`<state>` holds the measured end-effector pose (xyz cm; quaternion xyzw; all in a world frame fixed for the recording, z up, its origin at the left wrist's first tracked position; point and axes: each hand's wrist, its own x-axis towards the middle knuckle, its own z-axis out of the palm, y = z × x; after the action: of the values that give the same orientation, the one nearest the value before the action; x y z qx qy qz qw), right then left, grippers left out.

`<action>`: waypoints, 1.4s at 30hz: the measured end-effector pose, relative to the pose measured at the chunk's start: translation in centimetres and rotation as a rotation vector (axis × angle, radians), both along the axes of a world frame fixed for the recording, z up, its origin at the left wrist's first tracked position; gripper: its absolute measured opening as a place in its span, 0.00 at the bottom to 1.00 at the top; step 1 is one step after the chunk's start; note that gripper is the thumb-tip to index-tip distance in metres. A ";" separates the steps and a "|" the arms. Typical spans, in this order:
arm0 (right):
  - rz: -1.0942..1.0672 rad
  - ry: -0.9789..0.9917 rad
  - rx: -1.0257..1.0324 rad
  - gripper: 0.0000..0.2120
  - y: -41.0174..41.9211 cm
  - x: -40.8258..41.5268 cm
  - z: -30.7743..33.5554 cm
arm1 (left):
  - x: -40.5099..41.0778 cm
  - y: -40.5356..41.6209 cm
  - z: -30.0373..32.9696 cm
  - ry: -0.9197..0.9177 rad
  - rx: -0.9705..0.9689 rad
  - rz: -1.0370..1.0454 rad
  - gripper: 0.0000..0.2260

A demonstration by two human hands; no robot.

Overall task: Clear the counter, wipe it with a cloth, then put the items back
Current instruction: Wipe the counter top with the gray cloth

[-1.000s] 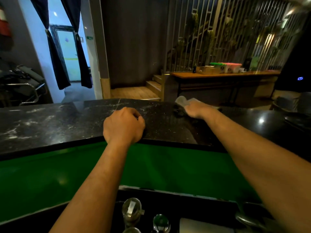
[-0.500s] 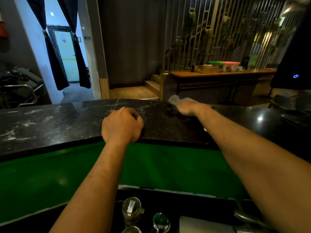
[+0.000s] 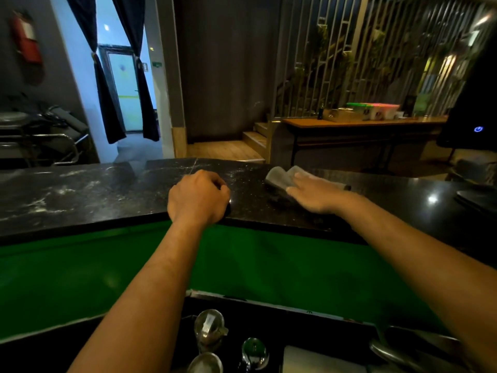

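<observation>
The cloth (image 3: 279, 176) lies under the flat right hand (image 3: 316, 195) on the counter (image 3: 80, 189), while the left hand (image 3: 197, 199) is a fist at the near edge.

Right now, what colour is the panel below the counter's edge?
Bright green, plain with no pattern, under the black speckled counter; the head view shows it.

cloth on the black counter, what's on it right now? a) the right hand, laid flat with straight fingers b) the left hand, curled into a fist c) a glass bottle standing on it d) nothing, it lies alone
a: the right hand lies flat on the cloth with fingers extended, pressing it to the counter, while the left hand rests curled at the counter's near edge, apart from the cloth.
</observation>
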<state>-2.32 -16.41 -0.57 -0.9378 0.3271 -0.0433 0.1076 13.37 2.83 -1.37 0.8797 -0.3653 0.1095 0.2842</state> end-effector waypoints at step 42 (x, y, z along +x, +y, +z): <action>-0.101 -0.017 0.048 0.23 -1.4 13.9 0.8 | 6.2 3.4 -0.8 -0.127 -0.037 0.100 0.12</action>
<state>11.59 -17.82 0.26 -0.9169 0.3739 -0.0488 0.1307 19.58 6.22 -2.14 0.8826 -0.3363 0.1857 0.2709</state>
